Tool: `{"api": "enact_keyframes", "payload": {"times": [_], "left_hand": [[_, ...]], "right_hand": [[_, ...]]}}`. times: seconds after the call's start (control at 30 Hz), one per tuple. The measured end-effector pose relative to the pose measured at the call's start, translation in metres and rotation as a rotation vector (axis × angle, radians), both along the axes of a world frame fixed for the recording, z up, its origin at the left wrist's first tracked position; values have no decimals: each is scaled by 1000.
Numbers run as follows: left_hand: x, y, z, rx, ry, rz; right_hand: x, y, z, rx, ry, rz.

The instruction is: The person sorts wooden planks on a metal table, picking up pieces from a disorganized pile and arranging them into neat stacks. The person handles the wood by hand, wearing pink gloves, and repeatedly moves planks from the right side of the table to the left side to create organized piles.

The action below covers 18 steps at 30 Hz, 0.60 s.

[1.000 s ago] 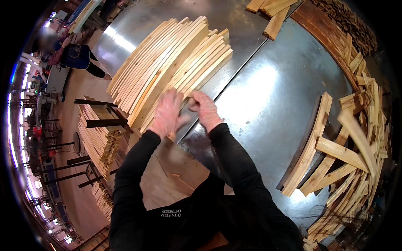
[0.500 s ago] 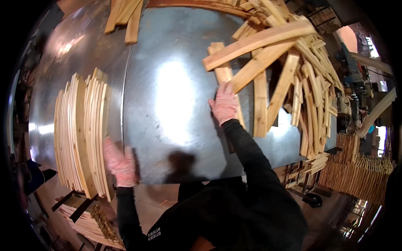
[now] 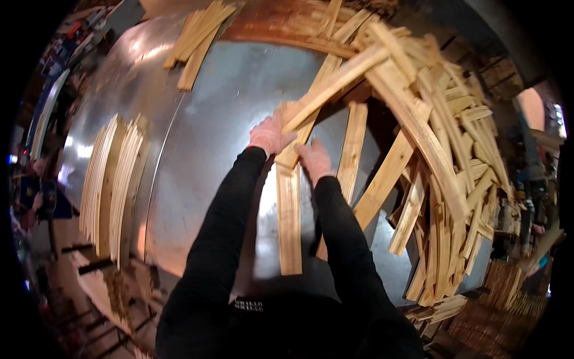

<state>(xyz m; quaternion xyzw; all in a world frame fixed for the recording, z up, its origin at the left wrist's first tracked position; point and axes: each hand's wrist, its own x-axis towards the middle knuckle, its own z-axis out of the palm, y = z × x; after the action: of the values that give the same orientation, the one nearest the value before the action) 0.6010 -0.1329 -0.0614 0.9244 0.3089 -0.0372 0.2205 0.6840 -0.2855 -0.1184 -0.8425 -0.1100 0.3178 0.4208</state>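
Both my hands wear pink knit gloves and meet near the middle of the metal table. My left hand [image 3: 269, 136] is closed on the near end of a wooden board [image 3: 332, 87] that slants up to the right. Beneath it crosses a second slanted board [image 3: 306, 133], its lower end between my hands. My right hand [image 3: 315, 159] lies against that board's right edge, fingers apart; its fingertips are partly hard to make out. A third board [image 3: 289, 221] points toward me, just below my hands.
A large jumbled heap of boards [image 3: 442, 137] covers the table's right side. Neatly lined-up boards [image 3: 110, 185] stand at the left. A few loose boards [image 3: 197, 42] lie at the far left edge. The metal tabletop [image 3: 203, 149] has a seam running across it.
My left hand has moved from the lined-up boards at the left to the slanted boards, taking hold of one. My right hand has shifted beside it. The view has turned.
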Motion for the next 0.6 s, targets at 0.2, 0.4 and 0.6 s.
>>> {"api": "enact_keyframes", "payload": {"times": [0.2,0.4,0.6], "left_hand": [[-83,-64,-18,-328,-405,-77],[-177,-166,-92,-400,-370,78],[-206,-40,119,463,-272,-277]], "right_hand": [[-31,-32,38,157,53,146],[-94,-85,42,430,-39,417],[-74,-102,148,-199,-76,946]]}}
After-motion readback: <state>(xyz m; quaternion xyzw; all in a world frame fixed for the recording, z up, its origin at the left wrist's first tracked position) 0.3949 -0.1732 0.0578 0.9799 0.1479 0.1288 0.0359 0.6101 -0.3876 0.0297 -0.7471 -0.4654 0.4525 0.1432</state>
